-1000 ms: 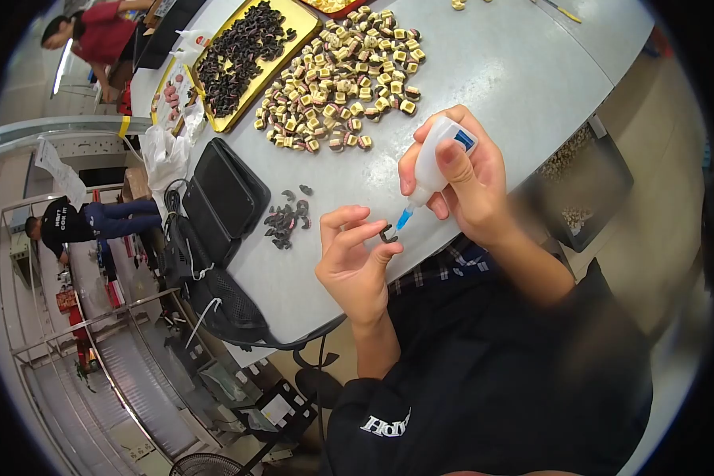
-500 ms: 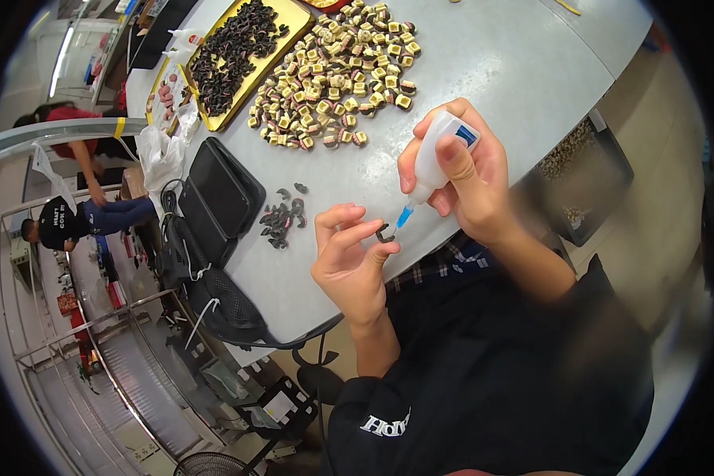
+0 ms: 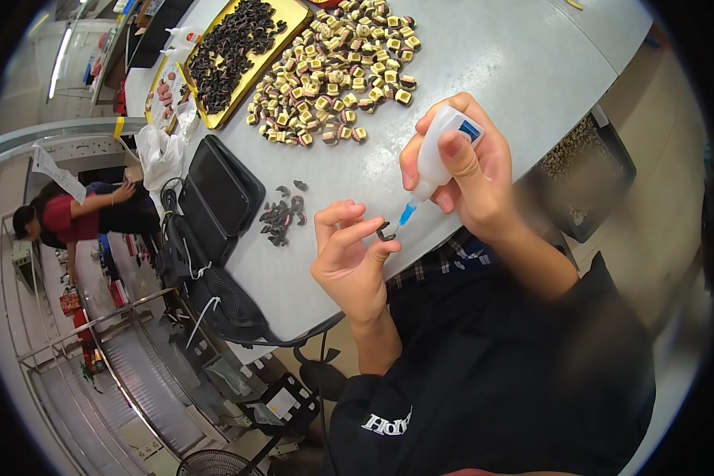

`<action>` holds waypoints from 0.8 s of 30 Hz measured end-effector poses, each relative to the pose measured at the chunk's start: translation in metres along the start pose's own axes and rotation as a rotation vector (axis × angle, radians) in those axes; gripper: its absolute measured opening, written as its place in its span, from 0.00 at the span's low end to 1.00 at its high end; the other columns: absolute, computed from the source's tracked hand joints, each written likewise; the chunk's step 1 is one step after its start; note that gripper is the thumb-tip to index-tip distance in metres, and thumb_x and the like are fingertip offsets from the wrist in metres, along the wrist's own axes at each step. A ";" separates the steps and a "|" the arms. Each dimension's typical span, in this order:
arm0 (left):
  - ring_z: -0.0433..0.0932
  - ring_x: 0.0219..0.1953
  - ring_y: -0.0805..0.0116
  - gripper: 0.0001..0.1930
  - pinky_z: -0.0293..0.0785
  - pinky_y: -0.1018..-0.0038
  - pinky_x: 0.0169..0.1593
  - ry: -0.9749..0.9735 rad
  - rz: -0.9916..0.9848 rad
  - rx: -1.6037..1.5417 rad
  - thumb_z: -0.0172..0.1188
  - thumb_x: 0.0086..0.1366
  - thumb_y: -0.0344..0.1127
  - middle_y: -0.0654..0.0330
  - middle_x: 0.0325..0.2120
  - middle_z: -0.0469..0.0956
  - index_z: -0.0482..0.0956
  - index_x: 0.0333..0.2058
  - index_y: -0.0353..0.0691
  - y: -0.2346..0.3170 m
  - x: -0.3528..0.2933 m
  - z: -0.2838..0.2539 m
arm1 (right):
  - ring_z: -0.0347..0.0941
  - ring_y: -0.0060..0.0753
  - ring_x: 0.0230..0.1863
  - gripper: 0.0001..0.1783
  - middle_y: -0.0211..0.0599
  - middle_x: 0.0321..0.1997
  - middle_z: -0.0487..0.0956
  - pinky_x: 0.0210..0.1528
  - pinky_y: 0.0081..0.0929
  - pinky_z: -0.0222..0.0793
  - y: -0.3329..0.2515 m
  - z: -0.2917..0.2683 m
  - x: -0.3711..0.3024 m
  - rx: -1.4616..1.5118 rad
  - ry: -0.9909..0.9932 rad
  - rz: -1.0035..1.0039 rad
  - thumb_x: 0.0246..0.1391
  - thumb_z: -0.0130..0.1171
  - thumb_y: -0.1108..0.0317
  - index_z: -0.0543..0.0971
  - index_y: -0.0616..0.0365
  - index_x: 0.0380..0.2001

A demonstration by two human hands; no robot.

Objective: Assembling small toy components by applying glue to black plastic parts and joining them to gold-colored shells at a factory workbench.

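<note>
Between thumb and forefinger of my left hand (image 3: 353,258) is pinched a small dark curved piece (image 3: 385,232); the other fingers are bent apart from it. My right hand (image 3: 480,170) is wrapped round a white squeeze glue bottle (image 3: 439,155), tipped downward. The bottle's blue needle tip (image 3: 407,213) points at the curved piece, at or very near it; whether they touch I cannot tell. A little heap of similar dark curved pieces (image 3: 282,218) lies on the grey table (image 3: 484,55) to the left of my left hand.
Many cream-and-dark small blocks (image 3: 337,87) are spread at the far side, beside a yellow tray (image 3: 250,75) of dark pieces. A black open case (image 3: 218,198) and a mesh bag (image 3: 226,305) line the left edge. A bin (image 3: 587,178) stands right of the table; a person (image 3: 71,218) is at far left.
My hands stay almost in place, the bottle still at the piece. In the left background, the person in black is no longer seen and the one in red stands lower in the picture.
</note>
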State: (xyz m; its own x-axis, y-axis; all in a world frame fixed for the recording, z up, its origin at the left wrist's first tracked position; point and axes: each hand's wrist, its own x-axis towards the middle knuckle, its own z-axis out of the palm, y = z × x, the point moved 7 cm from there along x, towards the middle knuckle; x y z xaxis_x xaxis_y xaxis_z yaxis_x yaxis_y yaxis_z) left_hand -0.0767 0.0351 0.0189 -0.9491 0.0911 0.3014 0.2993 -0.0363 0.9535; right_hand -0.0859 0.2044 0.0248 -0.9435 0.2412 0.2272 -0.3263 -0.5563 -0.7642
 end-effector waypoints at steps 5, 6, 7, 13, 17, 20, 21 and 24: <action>0.65 0.45 0.62 0.15 0.63 0.66 0.48 0.001 0.002 0.005 0.72 0.38 0.28 0.61 0.38 0.70 0.80 0.29 0.37 -0.001 0.000 -0.001 | 0.61 0.13 0.15 0.17 0.40 0.23 0.75 0.14 0.10 0.52 0.000 -0.002 -0.002 0.060 0.014 -0.039 0.60 0.49 0.57 0.64 0.62 0.38; 0.65 0.45 0.62 0.15 0.63 0.66 0.48 0.000 0.004 0.011 0.72 0.38 0.28 0.61 0.37 0.70 0.81 0.29 0.37 0.000 0.000 0.000 | 0.61 0.13 0.15 0.17 0.40 0.24 0.75 0.14 0.10 0.52 -0.001 -0.002 -0.002 0.065 0.026 -0.046 0.60 0.49 0.57 0.64 0.62 0.38; 0.65 0.45 0.62 0.15 0.63 0.66 0.48 0.000 0.005 0.017 0.72 0.38 0.28 0.61 0.37 0.70 0.81 0.29 0.37 0.000 0.000 0.000 | 0.61 0.13 0.15 0.17 0.40 0.24 0.75 0.14 0.10 0.52 -0.001 -0.002 -0.002 0.065 0.027 -0.045 0.60 0.49 0.57 0.64 0.62 0.38; 0.65 0.45 0.62 0.15 0.63 0.65 0.49 -0.008 0.003 0.029 0.72 0.38 0.29 0.61 0.37 0.70 0.81 0.29 0.37 0.001 -0.001 0.001 | 0.56 0.15 0.11 0.22 0.44 0.23 0.74 0.14 0.11 0.52 -0.002 0.000 -0.002 -0.035 0.046 -0.050 0.59 0.46 0.49 0.63 0.59 0.38; 0.65 0.46 0.62 0.15 0.62 0.66 0.49 -0.005 -0.001 0.025 0.72 0.38 0.29 0.62 0.37 0.70 0.81 0.29 0.37 -0.001 0.000 0.001 | 0.57 0.15 0.12 0.22 0.44 0.23 0.75 0.14 0.11 0.53 -0.002 0.000 -0.002 -0.060 0.047 -0.055 0.59 0.46 0.49 0.63 0.59 0.38; 0.65 0.46 0.61 0.15 0.62 0.66 0.49 -0.002 0.002 0.018 0.72 0.38 0.29 0.62 0.37 0.70 0.81 0.29 0.37 -0.002 0.001 0.001 | 0.57 0.15 0.12 0.22 0.44 0.23 0.75 0.14 0.11 0.53 -0.002 -0.002 -0.002 -0.076 0.062 -0.062 0.59 0.46 0.49 0.63 0.59 0.38; 0.65 0.46 0.61 0.15 0.62 0.66 0.49 -0.001 0.004 0.014 0.72 0.39 0.29 0.61 0.37 0.70 0.81 0.29 0.37 -0.002 0.001 0.000 | 0.57 0.15 0.12 0.22 0.44 0.23 0.75 0.14 0.11 0.52 -0.002 -0.003 -0.001 -0.080 0.076 -0.066 0.59 0.46 0.48 0.63 0.59 0.38; 0.65 0.46 0.61 0.15 0.62 0.65 0.50 0.004 0.023 0.009 0.72 0.39 0.29 0.61 0.37 0.70 0.80 0.29 0.36 0.000 0.004 -0.004 | 0.58 0.15 0.13 0.23 0.43 0.23 0.75 0.15 0.11 0.53 -0.004 -0.004 0.001 -0.081 0.095 -0.069 0.59 0.45 0.48 0.63 0.59 0.39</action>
State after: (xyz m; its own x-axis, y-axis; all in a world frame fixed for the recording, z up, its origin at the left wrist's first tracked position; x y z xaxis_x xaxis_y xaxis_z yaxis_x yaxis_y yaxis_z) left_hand -0.0803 0.0316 0.0201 -0.9424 0.0859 0.3233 0.3220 -0.0297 0.9463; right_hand -0.0858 0.2097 0.0258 -0.9082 0.3526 0.2255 -0.3806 -0.4712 -0.7957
